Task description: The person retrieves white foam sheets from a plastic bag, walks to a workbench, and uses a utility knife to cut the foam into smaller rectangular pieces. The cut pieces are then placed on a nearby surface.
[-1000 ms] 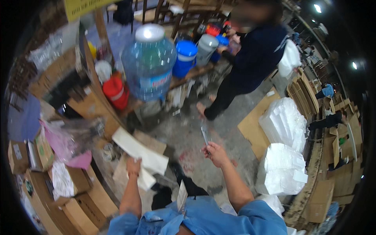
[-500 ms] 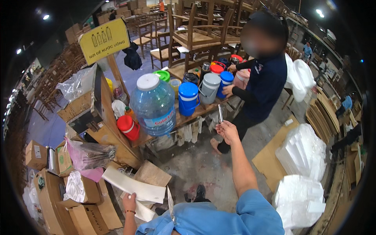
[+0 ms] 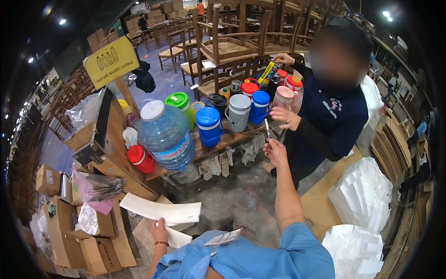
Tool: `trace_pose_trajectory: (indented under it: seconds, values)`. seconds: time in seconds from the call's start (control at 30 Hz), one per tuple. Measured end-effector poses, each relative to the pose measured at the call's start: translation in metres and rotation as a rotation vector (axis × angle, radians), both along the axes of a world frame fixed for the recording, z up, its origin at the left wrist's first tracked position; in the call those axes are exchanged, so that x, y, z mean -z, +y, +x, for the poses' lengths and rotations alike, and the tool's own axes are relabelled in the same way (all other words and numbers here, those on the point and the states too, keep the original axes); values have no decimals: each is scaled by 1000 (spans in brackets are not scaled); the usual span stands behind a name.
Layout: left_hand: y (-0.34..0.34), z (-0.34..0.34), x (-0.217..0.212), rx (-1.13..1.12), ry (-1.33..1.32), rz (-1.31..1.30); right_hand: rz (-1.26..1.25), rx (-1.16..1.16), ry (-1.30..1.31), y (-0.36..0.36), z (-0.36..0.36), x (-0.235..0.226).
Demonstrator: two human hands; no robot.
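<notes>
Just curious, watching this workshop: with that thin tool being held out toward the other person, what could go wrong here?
The right hand holds a thin blade-like tool out close to the co-worker's open hand; a slip might nick their fingers. The left hand grips loose white sheets low at the side; they could slide to the floor. Crowded jugs, like the blue one, sit close by and could be knocked.

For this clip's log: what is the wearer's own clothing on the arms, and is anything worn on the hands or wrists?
Both arms come out of short light-blue sleeves, leaving the forearms bare. The left hand is ungloved, with a thin red-and-orange beaded bracelet around its wrist. The right hand is also ungloved; no ring, watch or band shows on that wrist.
</notes>
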State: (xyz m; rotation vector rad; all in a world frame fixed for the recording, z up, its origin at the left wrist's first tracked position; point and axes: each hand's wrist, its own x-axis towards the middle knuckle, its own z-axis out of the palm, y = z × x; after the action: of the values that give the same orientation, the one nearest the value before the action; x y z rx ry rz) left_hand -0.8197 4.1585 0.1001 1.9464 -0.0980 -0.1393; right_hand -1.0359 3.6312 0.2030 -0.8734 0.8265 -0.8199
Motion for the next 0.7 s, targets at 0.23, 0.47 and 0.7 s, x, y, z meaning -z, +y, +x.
trace_pose_trajectory:
  seconds: [0.23,0.47,0.7]
  values:
    - [-52,4,-21,103,-83,40,-2,67,-68,9,-38,14]
    - [-113,-15,-90,526,-391,-119,-16,63,-119,50,-45,26]
    - [-190,43,-138,1082,-667,-185,-269,-565,23,86,58,14]
